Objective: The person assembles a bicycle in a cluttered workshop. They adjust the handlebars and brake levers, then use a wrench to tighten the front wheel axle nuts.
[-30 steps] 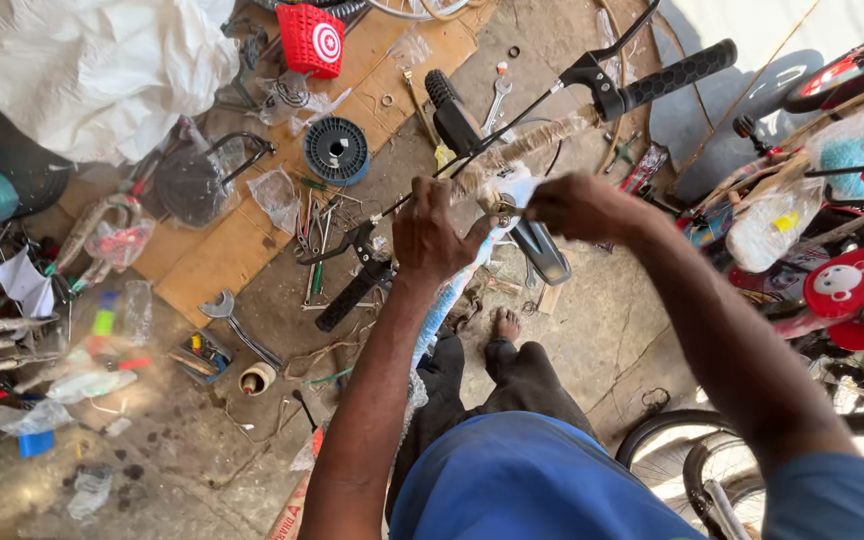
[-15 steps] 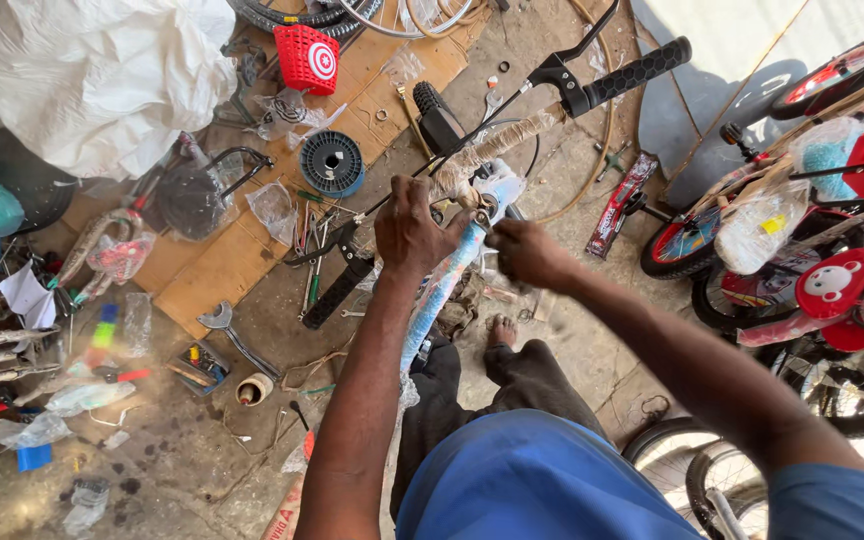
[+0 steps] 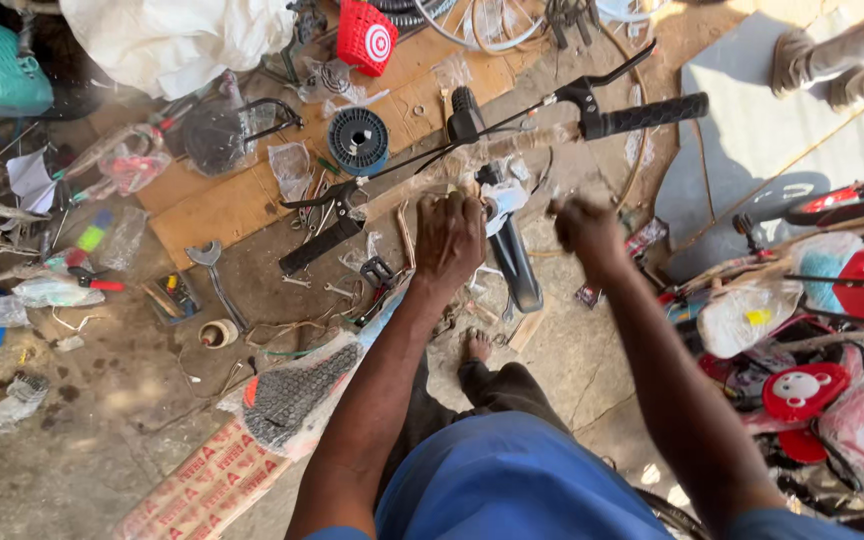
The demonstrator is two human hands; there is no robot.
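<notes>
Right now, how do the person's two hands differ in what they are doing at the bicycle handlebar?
The left hand is pressed onto the plastic-wrapped handlebar near its middle, palm down and sharp in the picture; the right hand is a loose fist held just off the bar and blurred. The left hand is in contact with the bar; whether the right hand touches or holds anything I cannot tell. Both are bare and raised above the littered floor.

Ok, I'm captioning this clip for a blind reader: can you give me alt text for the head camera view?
Seen from above, a person's left hand grips the plastic-wrapped handlebar of a small bicycle while the right hand, blurred, is raised beside the stem. Around them on the dusty floor lie a wrench, a black spool, a cardboard sheet and a red basket.
</notes>
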